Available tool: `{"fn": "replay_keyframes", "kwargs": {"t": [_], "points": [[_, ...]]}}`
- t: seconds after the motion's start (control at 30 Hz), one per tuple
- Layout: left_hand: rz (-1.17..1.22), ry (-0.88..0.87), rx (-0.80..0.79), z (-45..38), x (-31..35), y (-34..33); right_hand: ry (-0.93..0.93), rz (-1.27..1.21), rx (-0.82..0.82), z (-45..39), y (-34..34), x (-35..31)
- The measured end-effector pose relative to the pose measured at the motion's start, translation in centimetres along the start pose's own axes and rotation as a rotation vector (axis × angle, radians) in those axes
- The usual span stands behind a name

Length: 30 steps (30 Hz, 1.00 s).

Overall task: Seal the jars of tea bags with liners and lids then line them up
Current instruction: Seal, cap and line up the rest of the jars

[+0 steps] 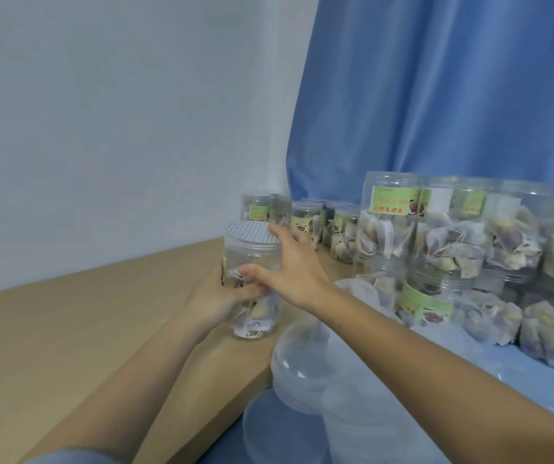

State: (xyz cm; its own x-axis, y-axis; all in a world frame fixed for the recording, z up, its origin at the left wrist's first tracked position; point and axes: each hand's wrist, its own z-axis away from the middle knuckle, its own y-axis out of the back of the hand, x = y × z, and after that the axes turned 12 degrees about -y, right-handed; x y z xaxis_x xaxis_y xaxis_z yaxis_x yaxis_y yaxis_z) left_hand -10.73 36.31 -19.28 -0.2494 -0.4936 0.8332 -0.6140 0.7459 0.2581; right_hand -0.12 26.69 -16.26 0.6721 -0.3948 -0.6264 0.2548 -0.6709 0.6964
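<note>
A clear plastic jar of tea bags (252, 259) stands on the wooden table (68, 329), held a little tilted. A pale ribbed liner (249, 231) lies across its mouth, with no lid on it. My left hand (215, 303) grips the jar's lower body from the left. My right hand (289, 266) reaches over from the right with its fingers spread. One fingertip touches the liner's right edge and the thumb lies against the jar's side. Stacks of clear lids (302, 356) sit below my right forearm.
Several lidded jars (302, 222) stand in a group at the table's far end by the wall. A pile of tea-bag jars (436, 249) lies at the right on a blue cloth (469, 360). A blue curtain (453, 95) hangs behind.
</note>
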Motion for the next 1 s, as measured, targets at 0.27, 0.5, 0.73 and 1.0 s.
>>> {"fn": "replay_keyframes", "kwargs": {"t": [0.27, 0.5, 0.73, 1.0], "points": [[-0.154, 0.059, 0.069, -5.0, -5.2, -3.3, 0.455, 0.653, 0.215, -4.0, -0.1, 1.9], [-0.136, 0.143, 0.049, -8.2, -5.9, -5.8, 0.054, 1.430, 0.120, -11.9, 2.4, 6.3], [-0.181, 0.124, 0.012, -7.5, -2.9, -6.4, 0.303, 1.135, -0.164, -8.4, 1.2, 3.6], [-0.131, 0.026, 0.009, -3.6, 5.5, -10.6, 0.326, 1.138, -0.019, -0.8, 8.8, 1.8]]}}
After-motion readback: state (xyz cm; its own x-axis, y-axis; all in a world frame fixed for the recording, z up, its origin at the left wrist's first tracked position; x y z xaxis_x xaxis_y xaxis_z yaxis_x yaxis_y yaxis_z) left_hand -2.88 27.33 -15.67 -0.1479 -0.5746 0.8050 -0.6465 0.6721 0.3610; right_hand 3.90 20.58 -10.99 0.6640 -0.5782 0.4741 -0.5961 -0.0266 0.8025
